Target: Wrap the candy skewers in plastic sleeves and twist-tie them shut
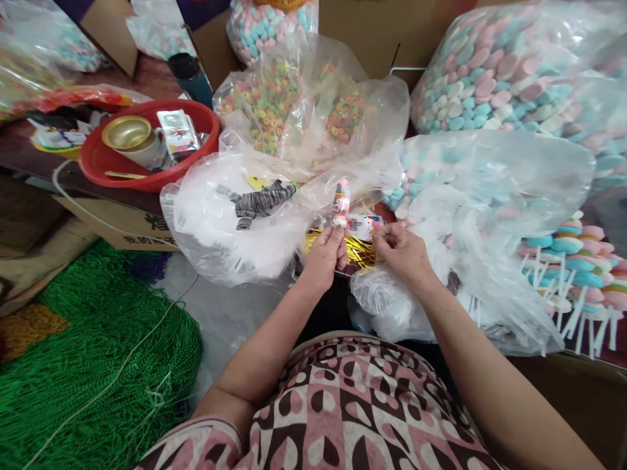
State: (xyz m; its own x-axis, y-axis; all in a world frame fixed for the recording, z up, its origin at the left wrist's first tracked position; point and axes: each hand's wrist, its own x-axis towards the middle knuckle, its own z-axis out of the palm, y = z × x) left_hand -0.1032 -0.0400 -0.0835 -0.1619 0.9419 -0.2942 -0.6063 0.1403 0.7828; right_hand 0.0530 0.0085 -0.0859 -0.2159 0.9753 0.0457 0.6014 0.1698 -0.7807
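My left hand (pixel 326 253) is closed around the lower end of a wrapped marshmallow pop (pixel 341 199). The pop stands upright above my fingers, with pink, blue and white pieces in a clear printed wrapper. To its right, my right hand (pixel 400 251) has its fingertips pinched together; whatever they hold is too small to make out. Gold twist ties (pixel 360 252) lie in a loose pile between and beneath my hands. Just behind them is a white printed packet (pixel 366 226).
Clear bags of ring-shaped candies (pixel 269 108) and pastel marshmallows (pixel 482 78) stand behind. Marshmallow skewers (pixel 578 261) lie at right. On the left are a bag with grey knitted sleeves (pixel 262 199), a red basin (pixel 88 166) holding a bowl, and green cords (pixel 98 339) below.
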